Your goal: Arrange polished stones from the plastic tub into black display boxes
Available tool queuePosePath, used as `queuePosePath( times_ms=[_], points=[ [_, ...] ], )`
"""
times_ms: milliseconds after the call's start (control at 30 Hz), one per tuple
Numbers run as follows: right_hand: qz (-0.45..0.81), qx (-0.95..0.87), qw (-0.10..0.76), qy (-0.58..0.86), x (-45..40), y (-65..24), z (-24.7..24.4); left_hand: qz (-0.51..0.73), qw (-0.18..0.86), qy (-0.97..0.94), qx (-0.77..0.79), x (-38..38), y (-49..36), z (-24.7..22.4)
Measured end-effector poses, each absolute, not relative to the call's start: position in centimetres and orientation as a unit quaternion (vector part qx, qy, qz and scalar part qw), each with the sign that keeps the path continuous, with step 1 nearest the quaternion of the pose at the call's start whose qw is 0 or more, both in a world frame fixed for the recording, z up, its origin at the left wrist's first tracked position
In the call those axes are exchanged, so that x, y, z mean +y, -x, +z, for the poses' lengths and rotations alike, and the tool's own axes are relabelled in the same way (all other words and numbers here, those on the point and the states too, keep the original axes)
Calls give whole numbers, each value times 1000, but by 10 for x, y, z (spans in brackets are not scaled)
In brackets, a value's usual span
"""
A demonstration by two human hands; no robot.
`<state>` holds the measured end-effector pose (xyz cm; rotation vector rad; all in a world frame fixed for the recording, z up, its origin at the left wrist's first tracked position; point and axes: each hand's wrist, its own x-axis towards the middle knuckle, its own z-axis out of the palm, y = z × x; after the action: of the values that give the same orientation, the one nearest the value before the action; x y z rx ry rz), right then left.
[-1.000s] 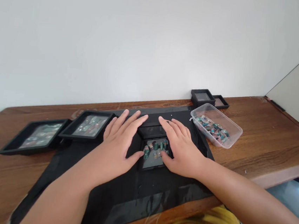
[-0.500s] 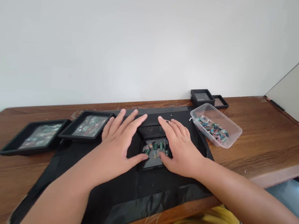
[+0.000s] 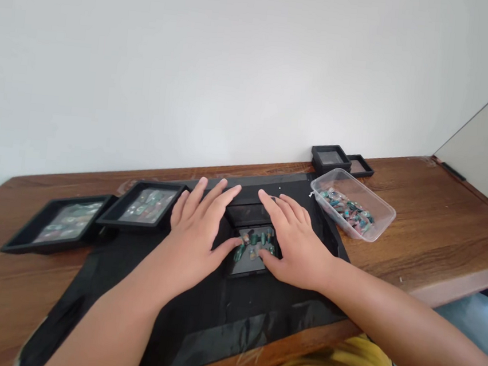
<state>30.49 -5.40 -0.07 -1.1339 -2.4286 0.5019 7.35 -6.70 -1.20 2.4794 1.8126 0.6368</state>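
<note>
A black box frame [image 3: 249,273] lies on a black sheet, with several small glossy green and pale pieces [image 3: 254,239] on its clear panel. My left hand [image 3: 199,222] arches over the box's left side, fingers spread, its thumb tip at the green pieces on the left. On the other side, my right hand [image 3: 292,239] is spread too, its thumb over the pieces near the right edge. Both hands look open, with nothing gripped between the fingers. My hands hide parts of the box's sides.
Two black frames with similar pieces, one far left [image 3: 56,225] and one nearer [image 3: 144,205], stand left. At right sits a clear plastic tub [image 3: 379,210] of loose pieces, with small black frames [image 3: 330,157] behind. The white wall [image 3: 245,79] bounds the wooden table [image 3: 418,205].
My left thumb has shifted slightly up and left, uncovering more of the green pieces at the left. My right hand stays nearly in place.
</note>
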Motion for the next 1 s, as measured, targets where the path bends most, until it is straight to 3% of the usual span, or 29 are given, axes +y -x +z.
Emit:
queuePosePath(
  times_ms=[1000],
  points=[
    [190,-874,191,404,-55,-306,3,173,48,-814,553,-74,-59,-5]
  ],
)
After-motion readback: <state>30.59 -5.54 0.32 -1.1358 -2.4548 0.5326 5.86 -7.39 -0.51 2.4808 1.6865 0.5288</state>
